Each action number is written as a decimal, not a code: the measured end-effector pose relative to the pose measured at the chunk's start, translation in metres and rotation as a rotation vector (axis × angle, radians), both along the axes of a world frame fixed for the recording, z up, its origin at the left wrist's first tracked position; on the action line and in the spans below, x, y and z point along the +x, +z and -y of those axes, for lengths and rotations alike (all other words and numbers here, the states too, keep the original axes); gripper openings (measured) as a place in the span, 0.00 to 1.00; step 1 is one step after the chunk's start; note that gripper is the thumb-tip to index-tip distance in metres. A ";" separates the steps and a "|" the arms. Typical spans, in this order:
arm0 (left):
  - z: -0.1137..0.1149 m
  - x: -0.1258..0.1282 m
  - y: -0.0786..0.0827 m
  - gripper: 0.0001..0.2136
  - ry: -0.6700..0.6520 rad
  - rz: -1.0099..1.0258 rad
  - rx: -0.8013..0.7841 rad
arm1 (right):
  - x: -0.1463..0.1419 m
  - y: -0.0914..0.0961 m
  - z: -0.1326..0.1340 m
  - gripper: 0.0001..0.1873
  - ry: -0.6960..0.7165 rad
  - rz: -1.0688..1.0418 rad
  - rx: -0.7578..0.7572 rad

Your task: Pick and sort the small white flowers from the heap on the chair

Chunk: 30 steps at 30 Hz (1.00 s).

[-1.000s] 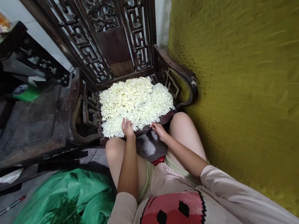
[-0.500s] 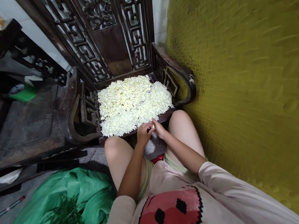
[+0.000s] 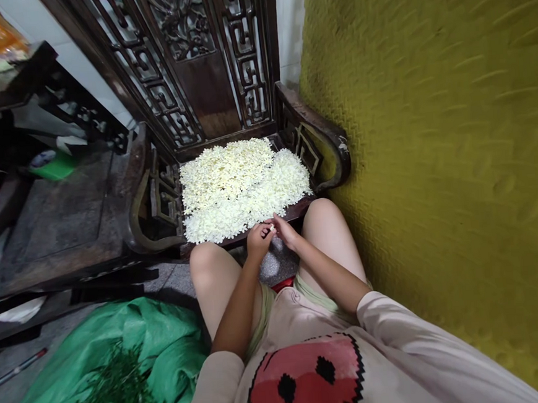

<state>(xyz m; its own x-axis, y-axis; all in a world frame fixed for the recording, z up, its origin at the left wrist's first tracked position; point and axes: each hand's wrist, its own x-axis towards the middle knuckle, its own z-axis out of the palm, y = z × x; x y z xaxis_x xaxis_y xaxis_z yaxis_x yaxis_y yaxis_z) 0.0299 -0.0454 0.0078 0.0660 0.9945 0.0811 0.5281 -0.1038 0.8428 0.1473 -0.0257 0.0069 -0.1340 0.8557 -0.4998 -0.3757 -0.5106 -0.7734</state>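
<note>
My left hand and my right hand meet between my knees, just in front of the seat edge. Their fingers are closed around a small white flower, mostly covered by the fingertips. Beyond them, a layer of many white and cream flowers covers the seat of a dark carved wooden chair. The fingertips are close to the near edge of that layer.
Curved armrests flank the chair seat. A yellow textured mat stands upright along my right. At left is another dark wooden seat with a green container. A green sack with leafy greens lies at lower left.
The left fingers have curled in closer around the small white flower. The hands stay in nearly the same place, while the view has shifted slightly.
</note>
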 end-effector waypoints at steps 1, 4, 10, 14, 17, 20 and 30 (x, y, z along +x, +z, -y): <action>-0.001 -0.001 0.000 0.06 0.041 0.014 0.002 | 0.001 -0.001 -0.001 0.21 -0.067 0.066 0.034; -0.004 -0.007 -0.001 0.08 0.176 0.048 -0.008 | 0.004 -0.003 -0.003 0.17 -0.140 0.163 0.149; -0.007 -0.011 -0.005 0.08 0.213 0.030 0.011 | 0.001 -0.005 -0.002 0.13 0.015 0.080 0.130; -0.008 -0.011 -0.010 0.09 0.168 0.079 -0.039 | 0.001 -0.006 -0.003 0.12 0.041 0.052 0.083; -0.009 -0.012 -0.010 0.10 0.140 0.094 -0.057 | 0.002 -0.005 -0.003 0.11 0.044 0.041 0.060; -0.009 -0.013 -0.009 0.09 0.143 0.096 -0.056 | 0.002 -0.004 -0.002 0.10 0.043 0.009 0.034; -0.012 -0.013 -0.002 0.16 0.224 0.528 -0.265 | 0.002 -0.001 -0.004 0.11 0.076 -0.111 0.025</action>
